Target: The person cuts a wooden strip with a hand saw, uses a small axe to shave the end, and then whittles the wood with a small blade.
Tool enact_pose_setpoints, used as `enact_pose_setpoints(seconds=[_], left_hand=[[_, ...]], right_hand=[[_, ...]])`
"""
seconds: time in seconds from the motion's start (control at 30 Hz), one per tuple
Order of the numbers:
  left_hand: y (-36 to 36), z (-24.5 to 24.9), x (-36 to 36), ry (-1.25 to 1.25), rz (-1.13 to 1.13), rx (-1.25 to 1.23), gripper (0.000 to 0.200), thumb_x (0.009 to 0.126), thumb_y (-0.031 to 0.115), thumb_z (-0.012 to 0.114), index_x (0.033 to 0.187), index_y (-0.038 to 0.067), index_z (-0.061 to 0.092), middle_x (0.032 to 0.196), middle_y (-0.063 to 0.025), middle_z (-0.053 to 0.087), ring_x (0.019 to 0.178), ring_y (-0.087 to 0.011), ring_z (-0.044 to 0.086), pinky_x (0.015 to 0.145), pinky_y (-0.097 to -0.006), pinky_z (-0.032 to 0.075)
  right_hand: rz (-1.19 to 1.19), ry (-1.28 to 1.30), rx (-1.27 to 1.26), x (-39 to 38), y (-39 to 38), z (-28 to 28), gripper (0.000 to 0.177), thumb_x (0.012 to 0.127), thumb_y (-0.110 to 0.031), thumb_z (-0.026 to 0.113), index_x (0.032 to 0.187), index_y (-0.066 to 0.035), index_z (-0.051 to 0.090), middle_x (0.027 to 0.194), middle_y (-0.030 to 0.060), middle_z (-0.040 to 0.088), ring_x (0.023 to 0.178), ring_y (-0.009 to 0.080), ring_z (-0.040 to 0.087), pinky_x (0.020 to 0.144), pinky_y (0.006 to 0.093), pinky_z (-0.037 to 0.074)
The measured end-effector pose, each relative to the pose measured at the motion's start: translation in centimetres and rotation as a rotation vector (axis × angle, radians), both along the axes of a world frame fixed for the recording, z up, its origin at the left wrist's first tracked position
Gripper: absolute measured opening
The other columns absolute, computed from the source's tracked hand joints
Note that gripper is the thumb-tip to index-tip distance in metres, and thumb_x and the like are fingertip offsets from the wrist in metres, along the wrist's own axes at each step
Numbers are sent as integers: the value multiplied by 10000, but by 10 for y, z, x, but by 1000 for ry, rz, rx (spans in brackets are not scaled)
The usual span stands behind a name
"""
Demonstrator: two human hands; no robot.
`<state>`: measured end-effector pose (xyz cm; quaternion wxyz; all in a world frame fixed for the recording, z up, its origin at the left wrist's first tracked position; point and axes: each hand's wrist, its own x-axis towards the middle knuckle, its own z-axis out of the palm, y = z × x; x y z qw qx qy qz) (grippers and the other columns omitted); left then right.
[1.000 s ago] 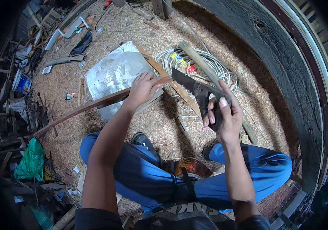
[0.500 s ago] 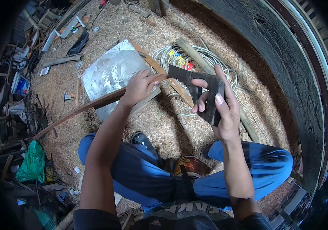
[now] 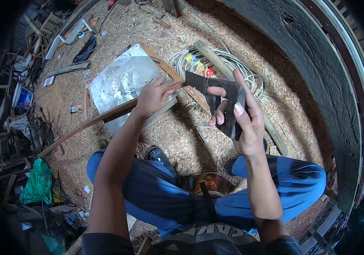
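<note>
My left hand is closed over a long, thin reddish-brown wooden strip, which slants from the lower left up to the right. In my right hand is a dark, flat tool with a looped handle, shaped like the handle end of a handsaw. Fingers pass through its opening and the thumb presses on its near face. The strip's right end meets the tool's left edge in this view. Beneath my left hand lies a scuffed grey metal sheet, with a light brown board beside it.
A coil of pale cable with a round wooden pole across it lies beyond my right hand. A can stands between my legs. Scraps and a green plastic bag line the left; a dark curved wall rises at right.
My right hand and the dark tool have shifted slightly left, and the thumb has moved a little with them. My left hand keeps its grip on the wooden strip.
</note>
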<state>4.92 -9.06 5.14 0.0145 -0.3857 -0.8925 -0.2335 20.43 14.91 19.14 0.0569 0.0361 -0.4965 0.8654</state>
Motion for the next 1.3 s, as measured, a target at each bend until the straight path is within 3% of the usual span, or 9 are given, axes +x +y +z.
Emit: enact_pose_setpoints(seconds=[0.23,0.3,0.4,0.47,0.67,0.83,0.9,0.97,1.3], left_hand=[[1,-2,-1,-40,111,-9,360,853,226,672,1202,141,683,963,-109,574,970,-304,571,853,-423,480],[1,-6,-3,-41,136,12,356,840,229,689,1183,136,691,968,-114,577,970,-310,573,853,-426,479],[2,-18,-9,-86,190,98,353,811,254,726,1140,127,704,966,-116,584,976,-316,582,848,-427,479],[1,-28,-15,-74,182,150,344,800,289,750,1099,125,702,973,-105,602,976,-321,592,847,-437,467],[15,-15,-17,24,263,136,260,807,240,778,974,62,688,950,-129,647,913,-339,633,784,-416,500],[19,-18,-9,-95,256,162,206,845,290,711,922,106,661,949,-85,641,964,-319,600,845,-443,446],[21,-18,-7,-72,245,169,200,855,290,700,901,100,660,935,-96,643,957,-325,601,841,-444,447],[25,-19,-7,-34,293,207,208,860,253,703,835,51,660,827,-135,606,793,-360,611,727,-441,477],[52,-33,-13,-28,544,6,307,901,303,631,769,27,653,860,-173,663,824,-385,646,739,-484,505]], right_hand=[[27,-44,29,11,4,-4,605,951,-62,509,1512,6,295,1209,245,603,777,142,562,775,345,569],[104,-113,74,18,10,-15,553,832,45,483,1381,0,435,1058,185,643,778,137,568,754,300,529],[164,-255,300,28,17,-19,544,735,97,453,1264,-26,483,949,136,639,773,130,568,712,267,482],[172,-330,257,35,13,-38,619,696,122,439,1282,-75,472,882,94,602,754,129,553,672,260,453],[124,-400,291,47,-10,-84,767,705,105,460,1421,-158,377,836,38,483,724,129,482,630,254,405],[73,-552,373,61,-24,-116,355,1002,-83,527,1342,-136,439,676,-60,404,588,51,377,540,239,314],[73,-565,347,69,-27,-131,387,997,-83,536,1367,-132,434,668,-63,401,582,45,369,533,239,311],[77,-583,326,75,-30,-134,418,992,-83,545,1391,-127,430,660,-65,399,576,40,362,527,239,307],[79,-568,223,81,-37,-146,491,1038,-156,508,1517,-158,402,652,-58,434,534,50,376,508,215,342]])
